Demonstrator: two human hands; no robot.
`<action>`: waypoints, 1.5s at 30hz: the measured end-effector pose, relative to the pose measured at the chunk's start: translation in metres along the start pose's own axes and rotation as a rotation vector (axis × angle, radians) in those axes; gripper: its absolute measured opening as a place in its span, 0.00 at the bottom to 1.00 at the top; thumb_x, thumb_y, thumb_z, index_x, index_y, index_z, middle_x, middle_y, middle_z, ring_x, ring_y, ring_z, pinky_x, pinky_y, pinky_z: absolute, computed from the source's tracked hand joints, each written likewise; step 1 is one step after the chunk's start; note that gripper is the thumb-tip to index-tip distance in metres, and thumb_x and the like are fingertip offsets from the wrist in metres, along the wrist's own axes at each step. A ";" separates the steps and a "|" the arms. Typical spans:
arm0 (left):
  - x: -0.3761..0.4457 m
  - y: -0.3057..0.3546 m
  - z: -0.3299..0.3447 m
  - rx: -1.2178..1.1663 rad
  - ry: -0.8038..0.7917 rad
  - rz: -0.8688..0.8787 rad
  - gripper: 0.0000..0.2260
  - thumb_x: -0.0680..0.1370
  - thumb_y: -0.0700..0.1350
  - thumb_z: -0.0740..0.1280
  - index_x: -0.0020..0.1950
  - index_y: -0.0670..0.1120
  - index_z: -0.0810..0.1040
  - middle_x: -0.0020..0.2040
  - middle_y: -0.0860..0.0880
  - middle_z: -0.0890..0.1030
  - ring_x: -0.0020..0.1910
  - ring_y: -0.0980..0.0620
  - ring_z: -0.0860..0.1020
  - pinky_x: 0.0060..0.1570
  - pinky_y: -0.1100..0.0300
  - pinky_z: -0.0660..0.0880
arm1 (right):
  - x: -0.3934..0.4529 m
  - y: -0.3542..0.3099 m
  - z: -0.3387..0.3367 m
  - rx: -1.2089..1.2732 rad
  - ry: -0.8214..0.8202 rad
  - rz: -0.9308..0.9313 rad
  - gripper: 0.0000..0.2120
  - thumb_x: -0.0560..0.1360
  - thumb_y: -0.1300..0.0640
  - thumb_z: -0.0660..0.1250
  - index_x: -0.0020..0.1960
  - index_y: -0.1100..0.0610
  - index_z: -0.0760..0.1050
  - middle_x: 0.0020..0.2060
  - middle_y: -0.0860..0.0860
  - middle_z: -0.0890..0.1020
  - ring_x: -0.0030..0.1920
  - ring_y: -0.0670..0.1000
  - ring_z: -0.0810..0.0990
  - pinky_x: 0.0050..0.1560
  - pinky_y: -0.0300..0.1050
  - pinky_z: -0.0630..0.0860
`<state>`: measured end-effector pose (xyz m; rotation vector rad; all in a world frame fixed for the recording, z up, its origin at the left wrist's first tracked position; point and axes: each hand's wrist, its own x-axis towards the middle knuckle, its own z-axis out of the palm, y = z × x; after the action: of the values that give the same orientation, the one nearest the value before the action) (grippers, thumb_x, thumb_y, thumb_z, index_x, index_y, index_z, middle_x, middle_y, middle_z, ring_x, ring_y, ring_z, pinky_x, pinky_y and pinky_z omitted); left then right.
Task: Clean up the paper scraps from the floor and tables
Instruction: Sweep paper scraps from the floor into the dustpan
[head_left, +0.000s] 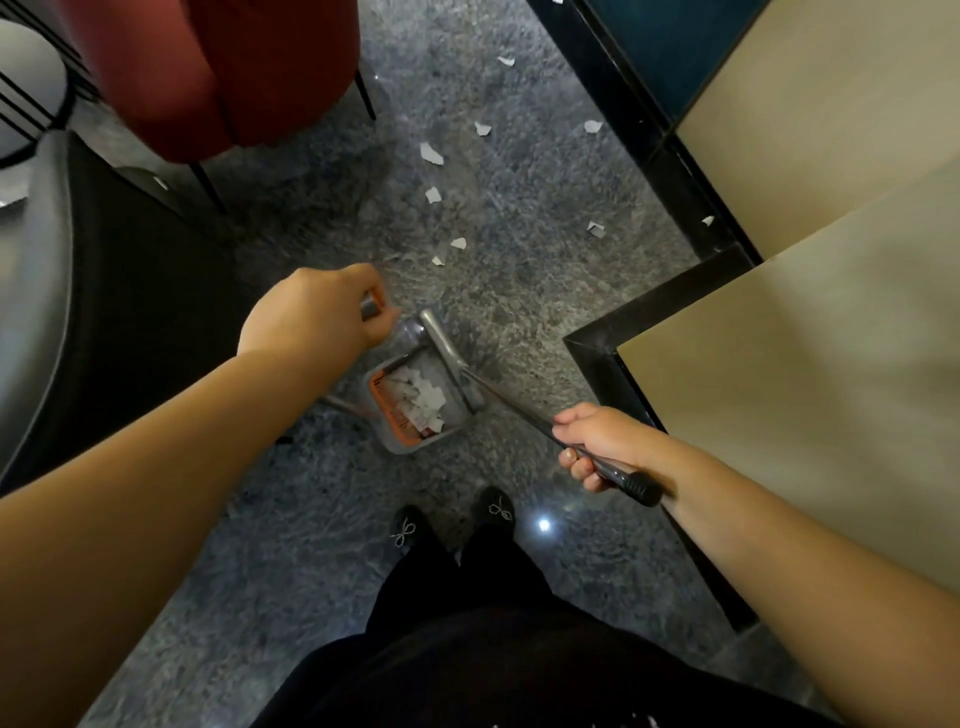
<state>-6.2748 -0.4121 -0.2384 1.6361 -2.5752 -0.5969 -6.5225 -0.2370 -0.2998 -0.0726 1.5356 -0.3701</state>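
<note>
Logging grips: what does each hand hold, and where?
Left hand grips the dustpan handle's top; right hand grips the broom stick near its end.

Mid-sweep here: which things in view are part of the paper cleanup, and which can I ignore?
Job:
dustpan, gripped by left hand
broom, gripped by right hand
scraps in the pan
loose scraps on the floor

Ignore:
red chair
beige table
</note>
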 end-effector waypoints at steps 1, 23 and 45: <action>-0.006 -0.004 -0.003 -0.022 0.026 -0.019 0.07 0.75 0.56 0.67 0.43 0.55 0.75 0.32 0.51 0.75 0.30 0.52 0.73 0.27 0.62 0.67 | -0.002 0.000 0.001 0.011 0.017 -0.009 0.19 0.83 0.60 0.55 0.73 0.52 0.58 0.29 0.53 0.68 0.19 0.44 0.64 0.20 0.33 0.62; -0.015 -0.077 -0.053 -0.113 0.212 -0.414 0.08 0.76 0.56 0.67 0.45 0.52 0.76 0.36 0.51 0.76 0.35 0.51 0.74 0.34 0.56 0.72 | 0.054 -0.126 0.005 -0.052 0.128 -0.151 0.09 0.83 0.60 0.52 0.62 0.53 0.64 0.30 0.54 0.66 0.17 0.44 0.65 0.19 0.32 0.61; 0.136 -0.060 -0.061 0.041 0.095 -0.613 0.10 0.77 0.57 0.66 0.48 0.52 0.75 0.36 0.48 0.76 0.34 0.45 0.76 0.34 0.51 0.79 | 0.144 -0.323 -0.034 -0.594 0.123 0.012 0.06 0.83 0.57 0.53 0.52 0.56 0.68 0.28 0.53 0.69 0.24 0.47 0.66 0.18 0.33 0.62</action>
<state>-6.2693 -0.5724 -0.2257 2.4092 -2.0069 -0.4634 -6.6184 -0.5754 -0.3505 -0.5122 1.7243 0.1037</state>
